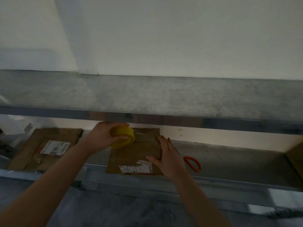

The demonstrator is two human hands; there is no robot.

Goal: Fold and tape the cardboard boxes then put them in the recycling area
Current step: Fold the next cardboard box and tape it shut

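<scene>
The left grip (101,136) is curled round the tape (122,135), held at the far end of the box (131,154), likely to lay a strip over the flaps. The right grip (168,156) lies flat on the box, fingers straight, to stop it sliding on the shelf (229,158). Scissors (191,158) sit just beside.

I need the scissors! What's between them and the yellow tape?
In the head view, the right hand lies there, flat on the folded cardboard box.
</scene>
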